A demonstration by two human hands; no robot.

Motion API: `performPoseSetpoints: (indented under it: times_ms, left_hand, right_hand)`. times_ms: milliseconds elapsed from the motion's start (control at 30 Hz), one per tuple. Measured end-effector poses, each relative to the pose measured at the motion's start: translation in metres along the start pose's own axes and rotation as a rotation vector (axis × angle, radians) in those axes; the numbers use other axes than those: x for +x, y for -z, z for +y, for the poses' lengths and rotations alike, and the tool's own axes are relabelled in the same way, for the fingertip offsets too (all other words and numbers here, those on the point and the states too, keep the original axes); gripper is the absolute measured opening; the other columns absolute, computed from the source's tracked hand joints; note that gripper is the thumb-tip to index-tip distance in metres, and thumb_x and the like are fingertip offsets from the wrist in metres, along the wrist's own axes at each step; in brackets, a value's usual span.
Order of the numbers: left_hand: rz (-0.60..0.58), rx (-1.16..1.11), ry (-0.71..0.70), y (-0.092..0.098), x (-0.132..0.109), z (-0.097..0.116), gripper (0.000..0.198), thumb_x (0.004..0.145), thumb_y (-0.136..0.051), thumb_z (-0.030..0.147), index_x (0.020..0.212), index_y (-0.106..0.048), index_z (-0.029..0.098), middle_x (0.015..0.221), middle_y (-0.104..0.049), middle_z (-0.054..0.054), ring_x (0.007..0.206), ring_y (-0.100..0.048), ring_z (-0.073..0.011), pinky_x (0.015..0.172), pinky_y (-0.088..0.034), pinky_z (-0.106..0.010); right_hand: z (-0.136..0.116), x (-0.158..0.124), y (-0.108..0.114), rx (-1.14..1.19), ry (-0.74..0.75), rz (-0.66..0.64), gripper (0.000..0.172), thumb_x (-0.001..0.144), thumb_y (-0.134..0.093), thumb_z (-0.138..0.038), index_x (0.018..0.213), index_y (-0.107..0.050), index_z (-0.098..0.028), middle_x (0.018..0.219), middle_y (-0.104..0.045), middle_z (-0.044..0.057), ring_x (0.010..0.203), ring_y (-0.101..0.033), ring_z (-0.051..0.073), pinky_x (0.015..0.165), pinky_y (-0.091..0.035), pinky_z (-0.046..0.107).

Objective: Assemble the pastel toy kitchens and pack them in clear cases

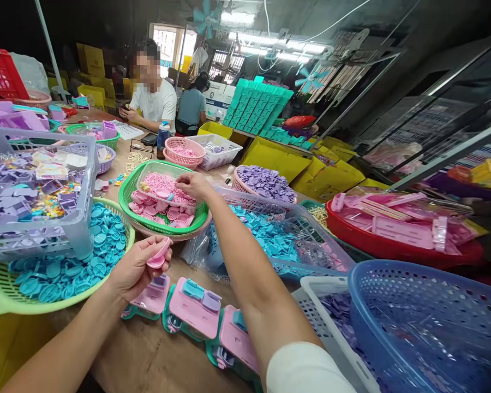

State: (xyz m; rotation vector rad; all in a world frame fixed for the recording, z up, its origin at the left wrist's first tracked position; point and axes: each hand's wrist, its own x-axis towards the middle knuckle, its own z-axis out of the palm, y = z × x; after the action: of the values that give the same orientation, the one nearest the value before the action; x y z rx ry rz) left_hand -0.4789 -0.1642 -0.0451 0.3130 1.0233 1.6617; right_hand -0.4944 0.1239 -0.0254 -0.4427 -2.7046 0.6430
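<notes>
My left hand (141,265) is closed on a small pink plastic piece (159,254), held above the table in front of the green basket (125,191). My right hand (194,186) reaches to a clear tray (167,170) of small pink parts inside that basket. Its fingertips are down at the pink parts, and whether they pinch one is too small to tell. Larger pink round pieces (147,206) lie beside the tray. Below my hands, a row of pink and green toy assemblies (194,308) with blue and purple pieces on top stands on the table, partly behind my right forearm.
At left, a basket of blue discs (57,278) sits under a clear crate (79,218) of purple parts. To the right are a clear bin of blue pieces (265,234), a red tray (405,245) and a large blue basket (393,267). A person (157,103) sits across the table.
</notes>
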Motion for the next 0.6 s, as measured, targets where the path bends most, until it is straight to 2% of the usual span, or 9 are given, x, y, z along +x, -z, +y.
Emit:
performPoseSetpoints:
  times_ms: [167,233,267,333,400,467,533,600]
  left_hand:
    - [-0.013,0.033,-0.010,-0.002,-0.005,0.002,0.053,0.053,-0.097,0.044,0.080,-0.062,0.014,0.064,-0.061,0.001,0.049,-0.053,-0.0055,0.040,-0.033,-0.012]
    - [-0.060,0.107,-0.023,-0.007,-0.019,-0.003,0.048,0.059,-0.093,0.046,0.081,-0.063,0.015,0.064,-0.060,0.000,0.049,-0.052,-0.0071,0.041,-0.034,-0.014]
    - [-0.106,0.173,-0.027,-0.010,-0.028,-0.008,0.044,0.064,-0.090,0.047,0.082,-0.065,0.016,0.064,-0.060,0.000,0.050,-0.052,-0.0081,0.043,-0.034,-0.015]
    - [-0.268,0.364,-0.011,-0.017,-0.045,-0.020,0.033,0.074,-0.083,0.046,0.082,-0.068,0.017,0.064,-0.060,-0.001,0.052,-0.050,-0.0095,0.045,-0.035,-0.018]
    - [-0.520,0.614,0.015,-0.023,-0.054,-0.039,0.024,0.084,-0.074,0.041,0.080,-0.071,0.017,0.066,-0.062,-0.004,0.055,-0.051,-0.0114,0.050,-0.037,-0.020]
    - [-0.775,0.846,-0.011,-0.028,-0.055,-0.069,0.019,0.089,-0.066,0.033,0.078,-0.071,0.018,0.069,-0.064,-0.004,0.061,-0.053,-0.0133,0.057,-0.039,-0.022]
    - [-0.921,1.018,-0.094,-0.032,-0.051,-0.106,0.015,0.090,-0.062,0.026,0.080,-0.071,0.019,0.069,-0.065,-0.004,0.062,-0.054,-0.0145,0.061,-0.037,-0.024]
    - [-0.950,1.143,-0.196,-0.035,-0.046,-0.144,0.013,0.090,-0.060,0.024,0.083,-0.071,0.020,0.071,-0.066,-0.004,0.062,-0.053,-0.0156,0.062,-0.035,-0.025]
  right_hand:
    - [-0.015,0.000,0.009,0.190,-0.015,0.024,0.017,0.085,-0.057,-0.021,0.090,-0.069,-0.011,0.079,-0.072,0.003,0.068,-0.059,0.010,0.068,-0.049,0.022]
    - [-0.030,-0.026,0.028,0.265,-0.033,0.022,0.014,0.085,-0.058,-0.020,0.088,-0.069,-0.010,0.078,-0.071,0.001,0.070,-0.060,0.009,0.070,-0.049,0.021]
    - [-0.039,-0.050,0.043,0.307,-0.032,0.012,0.012,0.084,-0.061,-0.018,0.087,-0.069,-0.010,0.076,-0.069,-0.001,0.071,-0.060,0.008,0.071,-0.049,0.020]
    - [-0.059,-0.115,0.078,0.354,0.026,-0.041,0.009,0.083,-0.065,-0.020,0.086,-0.069,-0.011,0.075,-0.066,-0.005,0.073,-0.059,0.006,0.074,-0.048,0.019]
    - [-0.083,-0.199,0.108,0.330,0.004,-0.068,0.010,0.083,-0.069,-0.025,0.083,-0.068,-0.015,0.076,-0.064,-0.006,0.073,-0.057,0.006,0.073,-0.047,0.019]
    - [-0.110,-0.290,0.119,0.235,-0.140,-0.055,0.010,0.084,-0.069,-0.029,0.079,-0.070,-0.021,0.072,-0.065,-0.006,0.069,-0.057,0.007,0.071,-0.048,0.020]
    - [-0.130,-0.379,0.102,0.232,-0.389,-0.045,0.010,0.083,-0.069,-0.030,0.080,-0.071,-0.021,0.073,-0.069,-0.003,0.065,-0.059,0.009,0.063,-0.048,0.022]
    - [-0.132,-0.453,0.063,0.244,-0.654,0.044,0.015,0.086,-0.065,-0.032,0.082,-0.069,-0.019,0.072,-0.070,0.000,0.062,-0.060,0.011,0.060,-0.048,0.022]
